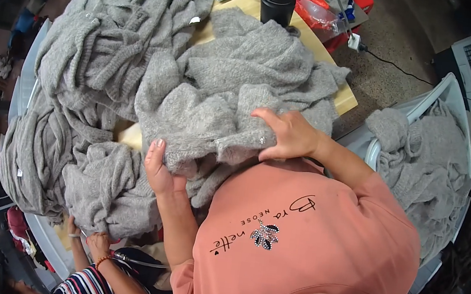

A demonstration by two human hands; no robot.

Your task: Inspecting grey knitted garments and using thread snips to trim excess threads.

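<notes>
A fuzzy grey knit garment (193,110) lies bunched in front of me, a ribbed edge turned toward my body. My left hand (162,170) is at its near left corner; the thumb stretches upward beside the cloth, and the other fingers are mostly hidden by the knit. At the right end of the same edge, my right hand (292,136) is spread over the garment, index finger and thumb wide apart. A small pale mark shows on the knit by the right thumb. Neither hand shows a firm grip.
Heaped grey knits (114,34) cover the left of the wooden table (342,98). A black flask (277,1) stands at the far edge. Right of me, a white bin (375,154) holds more knits. At lower left, a co-worker's hands (97,244) work beside the pile. A cable (396,63) hangs behind.
</notes>
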